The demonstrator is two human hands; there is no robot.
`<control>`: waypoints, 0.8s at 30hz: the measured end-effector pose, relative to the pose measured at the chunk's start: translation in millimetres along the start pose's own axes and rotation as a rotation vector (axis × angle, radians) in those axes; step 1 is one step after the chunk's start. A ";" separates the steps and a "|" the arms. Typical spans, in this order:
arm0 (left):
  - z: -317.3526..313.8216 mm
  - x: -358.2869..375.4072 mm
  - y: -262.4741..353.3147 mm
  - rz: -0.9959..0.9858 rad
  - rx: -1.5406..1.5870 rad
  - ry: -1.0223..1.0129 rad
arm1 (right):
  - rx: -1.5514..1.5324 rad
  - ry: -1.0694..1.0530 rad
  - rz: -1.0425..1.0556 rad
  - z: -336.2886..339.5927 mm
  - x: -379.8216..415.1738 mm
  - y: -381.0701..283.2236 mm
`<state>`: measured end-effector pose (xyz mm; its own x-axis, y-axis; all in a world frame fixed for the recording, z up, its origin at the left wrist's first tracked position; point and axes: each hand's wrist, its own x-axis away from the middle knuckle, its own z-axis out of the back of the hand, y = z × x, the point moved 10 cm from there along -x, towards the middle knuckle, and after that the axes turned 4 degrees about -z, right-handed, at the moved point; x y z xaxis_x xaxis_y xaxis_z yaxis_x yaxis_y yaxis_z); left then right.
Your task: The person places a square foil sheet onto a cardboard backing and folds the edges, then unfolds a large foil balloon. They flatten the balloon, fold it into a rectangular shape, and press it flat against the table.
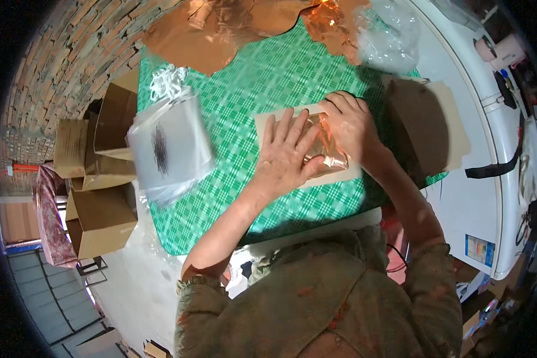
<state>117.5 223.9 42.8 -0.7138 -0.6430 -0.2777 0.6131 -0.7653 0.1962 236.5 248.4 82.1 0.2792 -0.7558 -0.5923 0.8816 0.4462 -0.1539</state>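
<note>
A tan cardboard sheet (333, 178) lies on the green checked tablecloth in front of me, with a shiny copper-coloured foil (334, 156) on top of it. My left hand (286, 152) rests flat on the left part of the sheet, fingers spread, its thumb on the foil. Over the upper right part is my right hand (352, 125), its fingers bent and close together at the foil's edge. The palm side of that hand and its fingertips are partly hidden.
Clear plastic bags (176, 143) lie at the left, with white string (168, 82) above them. Large copper foil (221, 36) covers the far edge; crumpled clear plastic (388, 36) is beside it. Cardboard sheets (453, 125) lie right. Open boxes (104, 215) stand left of the table.
</note>
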 end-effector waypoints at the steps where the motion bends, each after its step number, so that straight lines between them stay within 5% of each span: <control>1: 0.7 8.9 7.0 0.014 0.007 0.004 | -0.033 0.013 0.023 9.7 1.2 -11.2; 3: 1.7 28.4 22.7 0.045 0.023 0.007 | -0.102 0.034 0.066 30.4 9.3 -37.3; 8: -2.3 52.8 43.3 0.073 -0.025 -0.035 | -0.202 -0.309 0.052 11.2 54.6 -89.5; 19: 6.2 59.6 44.2 0.047 0.059 0.056 | -0.059 -0.292 -0.018 -13.7 78.3 -76.6; 24: 38.5 71.9 8.5 0.186 0.377 0.188 | -0.032 -0.287 -0.014 -13.7 77.8 -78.9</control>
<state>58.4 170.0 60.8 -0.5083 -0.7805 -0.3639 0.5342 -0.6172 0.5777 183.5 161.0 37.3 0.3675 -0.8646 -0.3427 0.8749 0.4464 -0.1879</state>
